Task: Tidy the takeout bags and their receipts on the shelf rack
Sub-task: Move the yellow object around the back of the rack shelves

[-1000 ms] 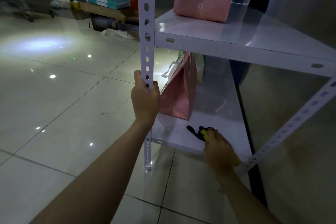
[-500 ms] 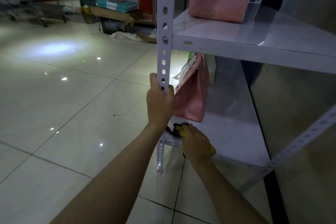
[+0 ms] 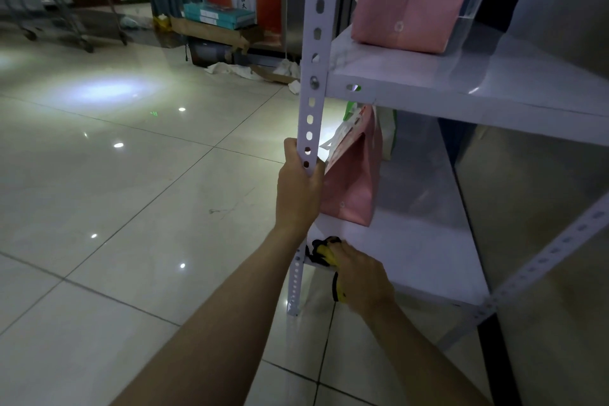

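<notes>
1. Your left hand grips the perforated upright of the shelf rack.
2. Your right hand grips a yellow-and-black tool at the lower shelf front corner.
3. One pink takeout bag stands on that shelf; another pink bag stands on the shelf above.

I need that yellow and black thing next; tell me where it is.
The yellow and black object is in the right hand at the lower shelf's front left corner, beside the upright post, below the pink bag.
</notes>
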Motion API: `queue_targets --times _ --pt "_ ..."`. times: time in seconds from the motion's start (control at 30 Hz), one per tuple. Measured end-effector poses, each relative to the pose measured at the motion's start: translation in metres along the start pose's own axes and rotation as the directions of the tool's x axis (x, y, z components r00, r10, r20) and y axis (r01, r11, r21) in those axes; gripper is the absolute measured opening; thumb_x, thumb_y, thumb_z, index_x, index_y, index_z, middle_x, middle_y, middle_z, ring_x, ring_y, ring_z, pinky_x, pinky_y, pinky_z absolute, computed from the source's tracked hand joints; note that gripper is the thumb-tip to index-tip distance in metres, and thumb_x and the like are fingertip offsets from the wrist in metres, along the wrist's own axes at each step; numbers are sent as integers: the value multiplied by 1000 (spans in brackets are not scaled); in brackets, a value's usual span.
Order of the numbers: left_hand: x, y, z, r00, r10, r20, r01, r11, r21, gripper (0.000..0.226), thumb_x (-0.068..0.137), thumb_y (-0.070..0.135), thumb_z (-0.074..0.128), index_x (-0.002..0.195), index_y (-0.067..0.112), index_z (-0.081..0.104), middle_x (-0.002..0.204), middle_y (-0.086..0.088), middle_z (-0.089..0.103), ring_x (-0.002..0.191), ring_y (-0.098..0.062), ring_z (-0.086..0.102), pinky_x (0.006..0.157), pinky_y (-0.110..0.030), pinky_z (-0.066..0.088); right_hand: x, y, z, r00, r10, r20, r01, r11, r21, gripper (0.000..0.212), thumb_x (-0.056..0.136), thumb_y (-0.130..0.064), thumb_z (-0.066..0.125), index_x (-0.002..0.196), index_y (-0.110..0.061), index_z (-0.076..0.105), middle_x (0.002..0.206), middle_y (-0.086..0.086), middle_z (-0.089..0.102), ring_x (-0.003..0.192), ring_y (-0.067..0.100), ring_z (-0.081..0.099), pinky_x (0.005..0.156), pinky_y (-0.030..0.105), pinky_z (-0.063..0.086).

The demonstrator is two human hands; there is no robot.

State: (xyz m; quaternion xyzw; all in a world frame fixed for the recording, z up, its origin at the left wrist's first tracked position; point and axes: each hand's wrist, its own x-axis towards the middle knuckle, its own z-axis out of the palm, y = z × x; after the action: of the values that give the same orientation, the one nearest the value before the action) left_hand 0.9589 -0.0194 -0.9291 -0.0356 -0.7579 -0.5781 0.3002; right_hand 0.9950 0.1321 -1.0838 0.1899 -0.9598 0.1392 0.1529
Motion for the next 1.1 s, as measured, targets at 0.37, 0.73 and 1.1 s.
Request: queue_targets --times 0.37,0.73,1.1 --pt "-4 28 -25 950 -250 189 198 946 256 24 96 13 57 112 14 39 76 2 56 65 -22 56 55 -31 43 -50 -6 -97 966 194 173 -225 957 182 67 96 -14 50 149 -53 35 123 -8 67 101 14 66 86 34 57" --pt "-96 93 -74 828 -392 402 241 895 375 32 106 32 46 116 10 66 118 -14 71 103 -29 69 95 -45 55 -86 -60 -216 961 274 29 -258 857 446 44 104 -32 45 137 -61 45 104 -18 69 91 9 65 82 27 54" --pt "-171 209 -112 772 -427 471 544 827 -143 26 97 37 66 118 23 63 115 -9 71 106 -27 69 90 -46 60 -130 -143 -274 988 142 -60 -94 861 500 48 97 -32 63 143 -36 51 147 -12 49 129 15 51 106 38 49"
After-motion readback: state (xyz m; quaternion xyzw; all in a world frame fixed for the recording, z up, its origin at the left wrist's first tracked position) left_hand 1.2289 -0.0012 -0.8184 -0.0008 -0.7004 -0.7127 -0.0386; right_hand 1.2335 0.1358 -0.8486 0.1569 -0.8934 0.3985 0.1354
